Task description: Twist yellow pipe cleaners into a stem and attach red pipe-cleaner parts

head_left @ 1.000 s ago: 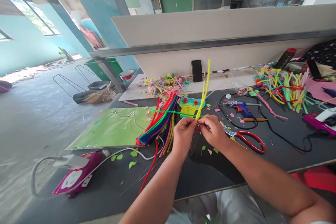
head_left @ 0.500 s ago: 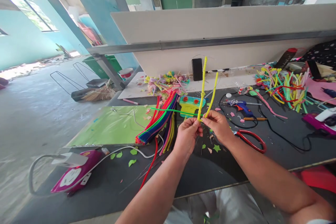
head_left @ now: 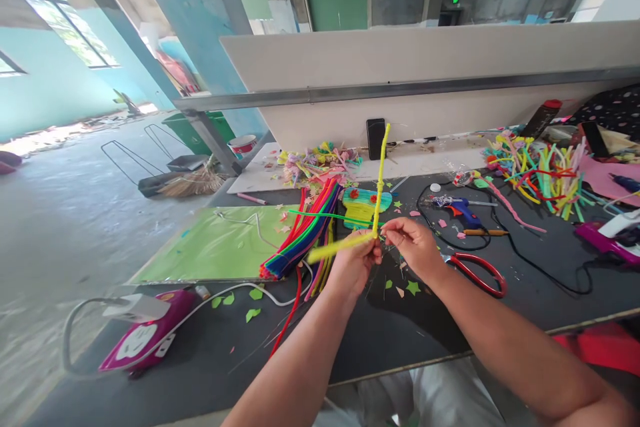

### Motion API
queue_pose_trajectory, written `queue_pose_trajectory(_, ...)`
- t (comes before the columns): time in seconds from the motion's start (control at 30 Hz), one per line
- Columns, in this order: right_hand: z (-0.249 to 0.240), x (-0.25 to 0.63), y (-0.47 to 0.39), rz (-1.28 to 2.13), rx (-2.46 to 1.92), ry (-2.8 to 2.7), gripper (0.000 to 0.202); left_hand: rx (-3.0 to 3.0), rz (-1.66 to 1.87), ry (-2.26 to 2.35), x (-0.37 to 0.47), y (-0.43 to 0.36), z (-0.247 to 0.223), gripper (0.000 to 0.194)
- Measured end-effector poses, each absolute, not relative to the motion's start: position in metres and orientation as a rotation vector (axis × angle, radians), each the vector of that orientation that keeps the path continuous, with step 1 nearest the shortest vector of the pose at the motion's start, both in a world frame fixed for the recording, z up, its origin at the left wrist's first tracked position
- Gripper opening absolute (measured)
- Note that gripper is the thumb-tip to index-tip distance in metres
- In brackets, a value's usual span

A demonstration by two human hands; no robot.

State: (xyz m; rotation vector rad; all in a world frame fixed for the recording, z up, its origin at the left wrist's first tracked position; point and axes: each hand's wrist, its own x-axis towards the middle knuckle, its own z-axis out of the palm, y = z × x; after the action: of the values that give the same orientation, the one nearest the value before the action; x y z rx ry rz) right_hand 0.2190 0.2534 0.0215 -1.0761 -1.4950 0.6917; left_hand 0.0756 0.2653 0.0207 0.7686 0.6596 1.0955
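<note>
Currently: our L hand (head_left: 354, 265), pinching bent yellow stem (head_left: 382, 170); our R hand (head_left: 414, 245), fingertips bunched, hold unclear. Step, prob.: shaping; next calls for firm L pinch.

On the table (head_left: 395, 343), a wrapped sheet (head_left: 215, 250) lies left, beyond a power strip (head_left: 173, 310); a bundle of pipe cleaners (head_left: 311, 223) overlaps its right edge. Scissors (head_left: 469, 256) lie right, nearer than a glue gun (head_left: 465, 213). On the far side, a phone (head_left: 375, 140) stands between two piles (head_left: 320, 161).

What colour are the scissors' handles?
The handles are red, best seen in the head view.
</note>
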Motion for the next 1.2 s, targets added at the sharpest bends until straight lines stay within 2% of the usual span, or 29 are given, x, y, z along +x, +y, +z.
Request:
queue_pose_trajectory(0.17,0.020,0.221,0.258,1.079,-1.041,-1.274,0.014,0.724,0.990,0.565,0.074,0.264,0.022,0.021)
queue_pose_trajectory(0.27,0.020,0.220,0.258,1.183,-0.948,-1.235,0.013,0.731,0.947,0.550,0.075,0.264,0.020,0.022)
queue_pose_trajectory(0.83,0.012,0.223,0.266,1.220,-0.898,-1.135,0.016,0.910,1.075,0.680,0.082,0.256,0.024,0.020)
queue_pose_trajectory(1.2,0.009,0.224,0.267,1.004,-1.076,-1.314,0.013,1.226,1.132,0.939,0.081,0.263,0.012,0.023)
